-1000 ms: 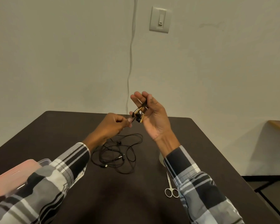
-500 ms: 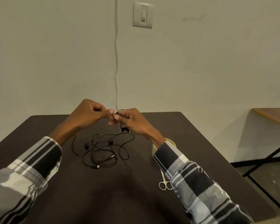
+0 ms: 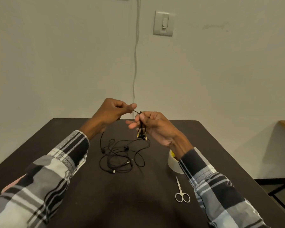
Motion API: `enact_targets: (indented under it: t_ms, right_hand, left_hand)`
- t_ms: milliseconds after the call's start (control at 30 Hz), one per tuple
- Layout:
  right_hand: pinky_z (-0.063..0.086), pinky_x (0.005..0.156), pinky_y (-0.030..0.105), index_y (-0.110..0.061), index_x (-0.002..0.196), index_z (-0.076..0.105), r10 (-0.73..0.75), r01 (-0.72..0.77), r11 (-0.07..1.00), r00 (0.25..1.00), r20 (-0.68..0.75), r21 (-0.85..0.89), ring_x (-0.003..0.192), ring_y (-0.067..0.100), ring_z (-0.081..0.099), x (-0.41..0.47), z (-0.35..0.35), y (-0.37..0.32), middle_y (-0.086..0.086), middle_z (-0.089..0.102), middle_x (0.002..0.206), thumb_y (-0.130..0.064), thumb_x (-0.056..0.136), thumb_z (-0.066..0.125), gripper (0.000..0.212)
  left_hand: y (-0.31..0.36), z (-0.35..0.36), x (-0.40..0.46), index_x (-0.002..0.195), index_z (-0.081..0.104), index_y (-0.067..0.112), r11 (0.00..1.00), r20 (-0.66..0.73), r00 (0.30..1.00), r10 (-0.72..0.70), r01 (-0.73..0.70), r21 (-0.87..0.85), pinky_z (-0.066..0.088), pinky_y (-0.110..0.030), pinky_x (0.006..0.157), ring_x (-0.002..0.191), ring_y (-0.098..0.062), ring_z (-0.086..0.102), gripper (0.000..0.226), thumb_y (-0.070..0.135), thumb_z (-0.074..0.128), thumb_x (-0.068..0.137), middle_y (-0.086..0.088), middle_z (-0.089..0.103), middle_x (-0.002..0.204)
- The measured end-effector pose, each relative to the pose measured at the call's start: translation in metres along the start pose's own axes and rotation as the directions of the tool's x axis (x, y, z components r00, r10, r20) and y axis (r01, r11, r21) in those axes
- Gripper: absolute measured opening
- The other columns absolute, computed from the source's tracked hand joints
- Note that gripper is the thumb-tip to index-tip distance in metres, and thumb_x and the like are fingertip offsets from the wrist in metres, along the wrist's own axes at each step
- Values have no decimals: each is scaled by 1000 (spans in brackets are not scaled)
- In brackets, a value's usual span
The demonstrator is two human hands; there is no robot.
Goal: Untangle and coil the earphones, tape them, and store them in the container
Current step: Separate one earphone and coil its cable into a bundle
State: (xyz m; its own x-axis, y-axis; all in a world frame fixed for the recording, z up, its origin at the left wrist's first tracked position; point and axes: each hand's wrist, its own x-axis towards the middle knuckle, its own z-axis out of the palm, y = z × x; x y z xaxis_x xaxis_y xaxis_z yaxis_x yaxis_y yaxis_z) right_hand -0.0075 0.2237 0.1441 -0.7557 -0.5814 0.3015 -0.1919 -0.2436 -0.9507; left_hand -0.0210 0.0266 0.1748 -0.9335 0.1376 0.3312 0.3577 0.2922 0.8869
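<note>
Holding: I am gripping a small bundle of earphones (image 3: pixel 141 129) in my right hand (image 3: pixel 152 125), fingers curled round it above the table (image 3: pixel 155 203) — gold-tipped buds are hanging just below my fist.
Left hand: my left hand (image 3: pixel 112 111) is pinching a short black wire end between thumb and forefinger, the other fingers curled in; the wire is running taut across to the bundle in my right hand.
Second set: another black earphone set (image 3: pixel 122 157) is lying in a loose tangle on the table, below and between my hands, with its plug at the near edge of the heap.
Link: one strand is rising from the tangle toward my left wrist — I cannot tell whether it is joining what I am holding.
Tape (image 3: pixel 174 163): a pale roll is sitting on the table just under my right wrist, partly hidden by my sleeve (image 3: pixel 220 195).
Scissors (image 3: pixel 181 193): small and silver, lying nearer me than the tape, handles toward me.
Container (image 3: pixel 11 181): only a pink sliver is showing beside my left sleeve at the table's left edge.
</note>
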Motion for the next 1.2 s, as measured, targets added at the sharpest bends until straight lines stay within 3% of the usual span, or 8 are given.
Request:
enact_targets:
  t_ms: [100, 233, 467, 633, 800, 1000, 1133, 1200]
  right_hand:
    - [52, 93, 43, -10, 89, 67, -30, 31, 987, 1000, -10, 157, 118, 31, 66, 0, 2, -3, 11, 78, 90, -13, 104, 42, 30]
    - [32, 103, 69, -12, 88, 65, -111, 116, 966, 993, -32, 231, 120, 34, 63, 1, 1, -5, 9, 78, 90, -22, 96, 47, 22]
    - [39, 100, 67, -13, 94, 65, -243, 283, 867, 959, -149, 411, 121, 34, 63, 7, 2, -17, 5, 76, 93, -23, 98, 46, 22]
    - [47, 89, 58, -12, 100, 66, -231, 348, 850, 920, -316, 394, 114, 28, 67, 16, 10, -18, 6, 76, 100, -21, 105, 42, 26]
    - [51, 75, 30, -8, 106, 65, -207, 244, 968, 905, -372, 54, 111, 22, 68, 14, 6, -9, 8, 77, 100, -19, 104, 47, 22]
    - [53, 84, 18, -2, 108, 71, -177, 19, 869, 945, -275, -495, 99, 11, 72, 2, -2, 4, 3, 78, 98, -19, 103, 53, 24]
    - [48, 66, 27, -23, 78, 72, -111, -21, 834, 972, -206, -551, 62, 21, 59, -4, -4, 9, -6, 70, 73, -24, 101, 58, 27]
    - [50, 78, 24, -21, 90, 75, -65, -20, 871, 985, -157, -491, 81, 11, 68, -6, -1, 11, -4, 77, 83, -24, 102, 56, 24]
  left_hand:
    - [-4, 3, -1, 68, 75, 17, 998, -20, 1000, -10, 9, -61, 31, -14, 42, 46, -8, 29, 40, 56, 74, 76, 9, 50, 48]
    - [-12, 3, 1, 68, 74, 17, 994, -42, 998, -39, 34, -106, 27, -15, 40, 45, -8, 27, 42, 58, 73, 77, 9, 41, 48]
    - [-35, 11, -2, 79, 73, 2, 991, -62, 992, -106, 100, -89, 34, -10, 42, 43, -4, 31, 46, 49, 74, 80, 11, 49, 48]
    - [-36, 29, -9, 72, 75, 13, 997, 1, 999, -51, 51, 65, 35, -4, 47, 40, 2, 42, 28, 37, 73, 86, 14, 57, 48]
    - [-33, 35, -16, 74, 76, 13, 988, 78, 997, 28, -40, 152, 28, -12, 46, 42, -7, 29, 27, 36, 71, 88, 9, 43, 44]
    - [-23, 19, -26, 72, 74, 2, 979, 128, 992, 19, -44, 197, 42, -4, 59, 68, 14, 61, 30, 27, 73, 88, 0, 71, 65]
    - [-9, 11, -31, 72, 77, 14, 977, 134, 989, 55, -81, 195, 33, -10, 47, 46, -7, 35, 27, 37, 73, 86, 2, 54, 51]
    - [-1, 10, -30, 70, 76, 13, 967, 150, 984, 100, -131, 217, 33, -17, 52, 49, -9, 38, 27, 34, 72, 87, 1, 58, 51]
